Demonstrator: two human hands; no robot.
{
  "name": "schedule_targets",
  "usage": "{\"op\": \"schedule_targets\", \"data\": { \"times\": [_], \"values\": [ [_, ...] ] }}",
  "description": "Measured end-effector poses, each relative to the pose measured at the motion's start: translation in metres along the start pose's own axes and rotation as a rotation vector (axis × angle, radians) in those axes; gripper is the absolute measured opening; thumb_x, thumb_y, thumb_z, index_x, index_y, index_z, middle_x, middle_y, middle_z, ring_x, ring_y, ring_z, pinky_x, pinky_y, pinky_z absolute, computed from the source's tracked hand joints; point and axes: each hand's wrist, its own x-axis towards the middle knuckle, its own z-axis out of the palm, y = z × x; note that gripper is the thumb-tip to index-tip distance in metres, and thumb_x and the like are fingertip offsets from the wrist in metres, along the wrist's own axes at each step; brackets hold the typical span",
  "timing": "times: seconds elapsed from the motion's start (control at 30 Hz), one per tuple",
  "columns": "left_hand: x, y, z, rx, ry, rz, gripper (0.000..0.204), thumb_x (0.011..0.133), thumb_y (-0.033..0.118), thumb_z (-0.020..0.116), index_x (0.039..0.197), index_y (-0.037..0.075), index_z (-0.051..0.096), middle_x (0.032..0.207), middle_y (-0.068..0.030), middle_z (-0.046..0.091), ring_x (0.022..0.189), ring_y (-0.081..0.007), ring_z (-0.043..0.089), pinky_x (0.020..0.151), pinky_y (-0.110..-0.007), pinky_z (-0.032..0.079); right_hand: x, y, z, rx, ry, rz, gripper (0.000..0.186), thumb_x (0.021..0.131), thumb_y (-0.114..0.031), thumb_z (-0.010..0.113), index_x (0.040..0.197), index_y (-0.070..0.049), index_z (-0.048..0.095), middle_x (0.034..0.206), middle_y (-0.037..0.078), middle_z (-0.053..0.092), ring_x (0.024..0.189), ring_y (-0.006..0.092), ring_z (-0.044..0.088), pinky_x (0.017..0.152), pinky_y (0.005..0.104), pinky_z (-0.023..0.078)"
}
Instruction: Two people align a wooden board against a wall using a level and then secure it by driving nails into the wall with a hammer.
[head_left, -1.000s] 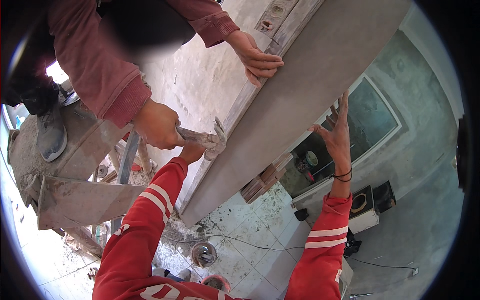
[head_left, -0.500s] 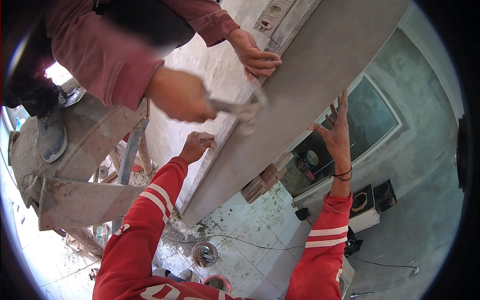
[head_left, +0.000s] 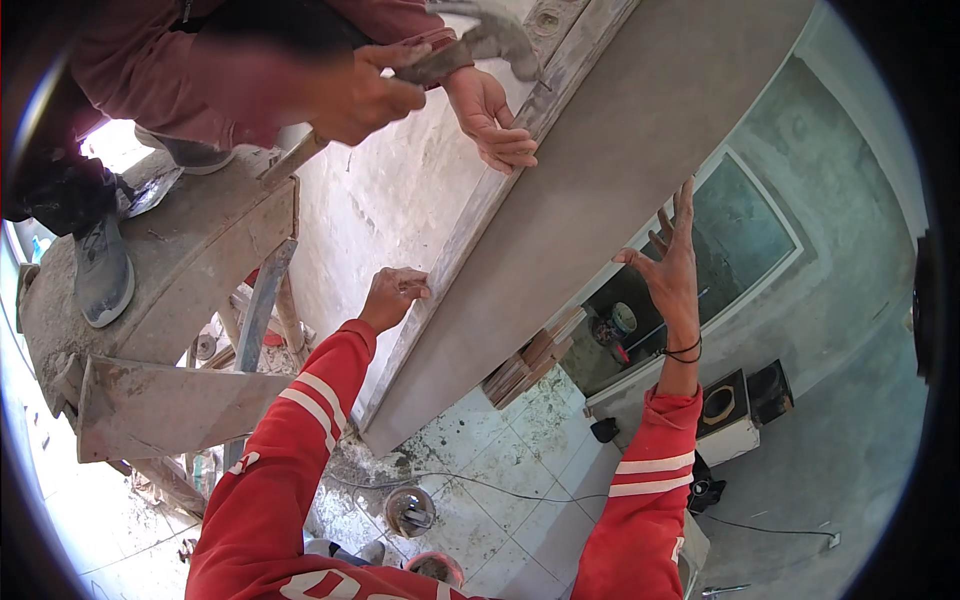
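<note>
My left hand (head_left: 397, 296) has its fingers curled on the edge of a long wooden strip (head_left: 470, 232), which runs along the left side of a grey plastered beam (head_left: 610, 160). My right hand (head_left: 672, 265) is raised at the beam's right edge, fingers stretched and spread, with nothing in it; whether the fingertips touch the beam I cannot tell. Above my left hand, a co-worker's hand (head_left: 365, 100) grips a hammer (head_left: 490, 45), its head near a nail (head_left: 545, 86) at the strip. The co-worker's other hand (head_left: 492, 125) rests against the strip, palm partly turned up.
The co-worker's shoes stand on a dusty wooden scaffold (head_left: 200, 230) at left. Below are a bucket (head_left: 410, 510), a cable (head_left: 520, 490) across the tiled floor (head_left: 490, 450), and stacked wood pieces (head_left: 530, 365). A speaker box (head_left: 722, 405) stands near the right wall.
The co-worker's hammer has gone from low beside the strip up and away, toward the top of the view. The co-worker's other hand has shifted slightly down and left. My hands stay put.
</note>
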Motion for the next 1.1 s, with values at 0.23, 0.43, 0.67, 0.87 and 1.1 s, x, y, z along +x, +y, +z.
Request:
{"op": "schedule_targets", "data": {
  "times": [0.23,0.43,0.67,0.87,1.1],
  "values": [
    [0.001,0.008,0.001,-0.007,-0.015,-0.007,0.031,0.093,0.008,0.081,0.118,-0.010,0.080,0.107,-0.0156,0.083,0.099,-0.0218,0.081,0.096,-0.033,0.062,0.001,-0.002,-0.004,0.015,-0.001,-0.003,0.156,0.061,-0.018,0.107,0.181,-0.023,0.006,0.184,0.020,0.019,0.162,0.0521,0.033,0.122,0.0699,0.044],
    [0.001,-0.003,-0.002,-0.010,0.005,-0.012,0.036,0.091,0.010,0.083,0.121,-0.010,0.080,0.115,-0.0196,0.082,0.101,-0.0253,0.081,0.099,-0.035,0.062,0.001,0.001,0.002,0.026,-0.012,-0.008,0.156,0.062,-0.020,0.107,0.181,-0.022,0.005,0.184,0.021,0.019,0.162,0.0526,0.032,0.122,0.0691,0.044],
    [-0.003,0.002,-0.001,-0.028,0.016,-0.014,0.036,0.091,0.011,0.083,0.120,-0.009,0.080,0.114,-0.0197,0.083,0.100,-0.0249,0.081,0.098,-0.035,0.063,-0.001,0.001,-0.001,0.026,-0.018,-0.006,0.155,0.063,-0.018,0.106,0.181,-0.022,0.005,0.184,0.021,0.019,0.162,0.0529,0.032,0.123,0.0684,0.043],
    [0.000,0.007,-0.001,-0.036,0.008,0.017,0.031,0.092,0.010,0.081,0.117,-0.008,0.081,0.102,-0.0149,0.084,0.096,-0.0212,0.080,0.095,-0.034,0.062,0.000,-0.001,-0.001,0.022,-0.024,-0.011,0.153,0.066,-0.016,0.105,0.181,-0.021,0.005,0.184,0.020,0.022,0.162,0.0511,0.034,0.124,0.0674,0.043],
    [0.002,0.005,-0.001,-0.051,-0.013,-0.029,0.034,0.091,0.009,0.083,0.119,-0.010,0.080,0.110,-0.0168,0.083,0.103,-0.0231,0.080,0.097,-0.035,0.062,0.001,0.000,0.001,0.022,-0.012,-0.027,0.153,0.066,-0.017,0.105,0.180,-0.019,0.004,0.184,0.020,0.023,0.161,0.0510,0.035,0.125,0.0660,0.042]
  ]
}}
